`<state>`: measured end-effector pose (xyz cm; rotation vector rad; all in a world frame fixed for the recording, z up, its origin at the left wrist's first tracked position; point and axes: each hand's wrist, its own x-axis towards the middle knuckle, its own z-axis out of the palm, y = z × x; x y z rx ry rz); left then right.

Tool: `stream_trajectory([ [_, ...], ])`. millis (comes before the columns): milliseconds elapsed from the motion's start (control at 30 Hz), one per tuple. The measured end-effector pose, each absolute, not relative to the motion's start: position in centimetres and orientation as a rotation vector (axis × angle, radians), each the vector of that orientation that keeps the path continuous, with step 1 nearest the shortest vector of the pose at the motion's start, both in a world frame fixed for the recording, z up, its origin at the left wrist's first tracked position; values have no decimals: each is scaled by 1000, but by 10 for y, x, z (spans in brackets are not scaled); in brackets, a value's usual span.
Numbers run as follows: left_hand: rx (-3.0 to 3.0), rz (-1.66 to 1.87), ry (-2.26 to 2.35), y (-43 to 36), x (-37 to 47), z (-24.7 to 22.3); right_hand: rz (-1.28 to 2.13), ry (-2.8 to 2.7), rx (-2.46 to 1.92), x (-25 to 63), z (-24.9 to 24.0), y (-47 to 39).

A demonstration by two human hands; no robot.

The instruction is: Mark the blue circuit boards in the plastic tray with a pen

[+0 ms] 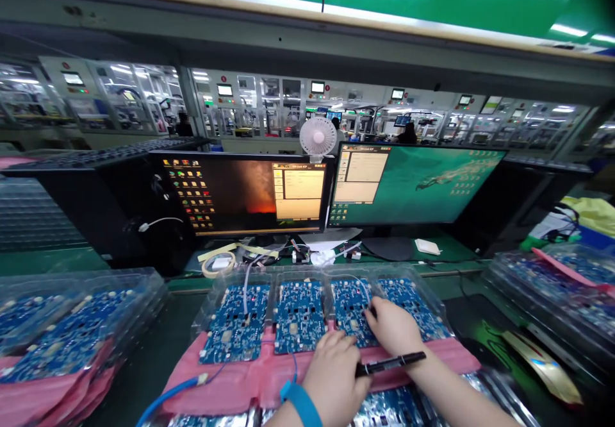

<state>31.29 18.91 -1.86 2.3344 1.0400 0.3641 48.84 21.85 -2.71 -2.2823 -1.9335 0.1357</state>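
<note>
My left hand (331,369), with a blue wrist strap (302,402), is closed around a black marker pen (391,364). The pen points right, passing in front of my right wrist. My right hand (396,327) pinches at the right edge of the third blue circuit board (350,302), where a thin whitish cable (362,286) comes down. The fingers hide most of what they grip; a small dark end shows. More boards lie in the same clear tray: a left board (235,331) with a white cable (246,286) plugged in, a second board (298,315) and a right board (408,299).
Pink sheeting (221,382) lies under the boards, above another layer. Two monitors, a left one (240,190) and a right one (418,177), stand behind, with a small fan (318,137) between. Board trays flank both sides. A gold mouse (542,366) sits at right.
</note>
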Motion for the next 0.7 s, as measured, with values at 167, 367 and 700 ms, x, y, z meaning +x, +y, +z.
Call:
stream_trajectory([
  [167, 2360, 353, 1044, 189, 314, -16, 83, -1895, -2308, 482, -33, 221],
  [367, 2346, 328, 1068, 190, 314, -17, 103, -1747, -2221, 511, -24, 222],
  [700, 2326, 312, 1072, 192, 315, -14, 4, -1524, -2212, 631, -36, 212],
])
